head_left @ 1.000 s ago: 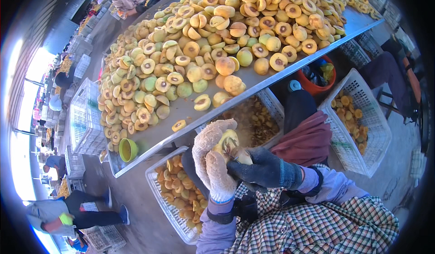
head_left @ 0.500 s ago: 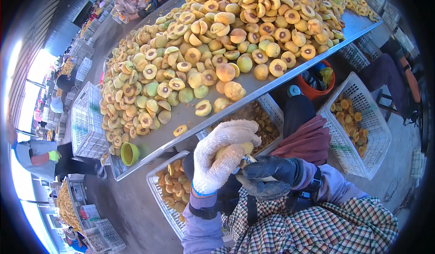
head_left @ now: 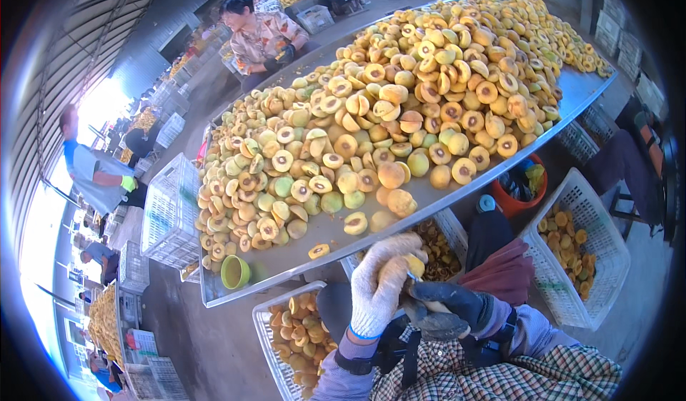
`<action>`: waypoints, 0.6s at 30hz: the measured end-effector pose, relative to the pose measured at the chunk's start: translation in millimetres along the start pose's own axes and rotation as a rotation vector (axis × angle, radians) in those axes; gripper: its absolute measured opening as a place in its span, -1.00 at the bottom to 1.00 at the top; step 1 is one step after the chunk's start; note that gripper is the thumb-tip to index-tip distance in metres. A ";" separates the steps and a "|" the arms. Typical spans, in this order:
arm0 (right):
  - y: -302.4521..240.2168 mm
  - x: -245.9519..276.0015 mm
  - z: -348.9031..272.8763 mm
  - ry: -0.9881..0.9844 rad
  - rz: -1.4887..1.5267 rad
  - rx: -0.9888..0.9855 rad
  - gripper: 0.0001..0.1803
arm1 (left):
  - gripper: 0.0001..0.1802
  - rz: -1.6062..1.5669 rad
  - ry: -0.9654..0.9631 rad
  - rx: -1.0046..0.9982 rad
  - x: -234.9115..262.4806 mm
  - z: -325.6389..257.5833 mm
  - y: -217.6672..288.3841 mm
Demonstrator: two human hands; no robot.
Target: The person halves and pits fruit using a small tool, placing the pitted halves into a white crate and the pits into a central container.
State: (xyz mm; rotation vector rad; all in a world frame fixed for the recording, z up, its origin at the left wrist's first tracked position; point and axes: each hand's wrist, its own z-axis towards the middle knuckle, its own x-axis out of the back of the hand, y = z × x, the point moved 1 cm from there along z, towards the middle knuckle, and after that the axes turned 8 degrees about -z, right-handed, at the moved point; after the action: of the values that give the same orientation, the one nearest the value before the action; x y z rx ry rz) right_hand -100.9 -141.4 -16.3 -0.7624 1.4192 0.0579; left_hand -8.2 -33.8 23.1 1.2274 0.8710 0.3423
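Head view: hands (head_left: 411, 297) hold peach (head_left: 413, 264) below table's edge (head_left: 429, 211).

My white knit-gloved left hand (head_left: 379, 286) covers most of the yellow peach (head_left: 413, 264). Whatever my dark-gloved right hand (head_left: 446, 308) grips is hidden. White plastic crate (head_left: 275, 358) cut off at bottom edge.

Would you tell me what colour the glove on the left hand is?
The left hand wears a white knit glove with a blue cuff, seen in the head view.

Green cup (head_left: 234, 271) on metal table (head_left: 286, 258); red bucket (head_left: 516, 202).
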 end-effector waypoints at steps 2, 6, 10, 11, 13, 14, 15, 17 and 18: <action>2.8 -1.4 -3.0 -0.016 0.184 -0.053 -0.56 | -0.74 0.232 -0.094 0.011 3.3 6.0 7.0; 2.1 -8.2 1.4 -0.023 0.266 -0.081 -0.57 | -0.80 0.363 -0.140 0.015 7.8 7.8 14.4; 5.5 -4.7 -10.4 0.054 0.245 -0.061 -0.59 | -0.82 0.370 -0.182 -0.051 -0.8 10.8 14.1; 9.1 0.0 -14.1 0.131 0.271 -0.068 -0.60 | -0.81 0.417 -0.188 -0.091 -3.3 11.3 12.6; 6.2 -2.8 -11.8 -0.010 0.298 -0.053 -0.60 | -0.79 0.484 -0.169 -0.108 -0.5 10.7 6.3; 5.4 -3.8 -10.2 -0.079 0.316 -0.045 -0.60 | -0.79 0.498 -0.159 -0.057 -0.6 11.4 8.1; 5.7 -3.1 -9.1 -0.073 0.325 -0.051 -0.60 | -0.79 0.513 -0.151 -0.006 -0.7 12.5 11.5; 8.9 0.8 -10.9 -0.037 0.355 -0.056 -0.61 | -0.79 0.427 -0.204 0.168 1.5 17.9 14.8; 7.4 0.2 -10.2 -0.034 0.289 -0.034 -0.61 | -0.78 0.384 -0.232 0.255 1.4 20.2 15.7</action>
State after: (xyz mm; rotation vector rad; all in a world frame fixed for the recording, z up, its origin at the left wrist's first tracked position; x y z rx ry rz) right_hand -113.1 -141.0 -19.4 -0.5771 1.4903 0.3174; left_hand 11.0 -41.2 38.5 1.6406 0.4849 0.3928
